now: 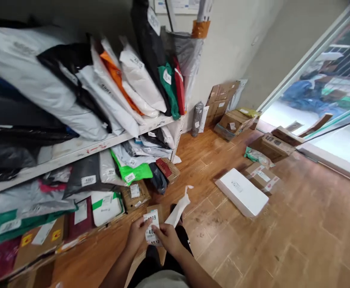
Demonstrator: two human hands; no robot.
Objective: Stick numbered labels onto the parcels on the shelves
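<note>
A strip of white number labels (151, 230) is held in front of my body, printed with large black numbers such as 4017. My left hand (138, 233) pinches its left edge. On the other side, the fingers of my right hand (168, 239) are closed on its right edge. From beside my right hand a long white paper strip (178, 209) trails out over the floor, its far end curled; whether it joins the labels is hidden. Just behind the labels shows a small brown cardboard piece (160, 211), partly covered.
To the left, a white shelf rack (103, 145) holds many bagged parcels, some with number labels. A white box (241, 192) lies on the wooden floor at right, with a taped carton (261, 176) behind it. More cartons (223, 100) stand by the wall, near a glass door.
</note>
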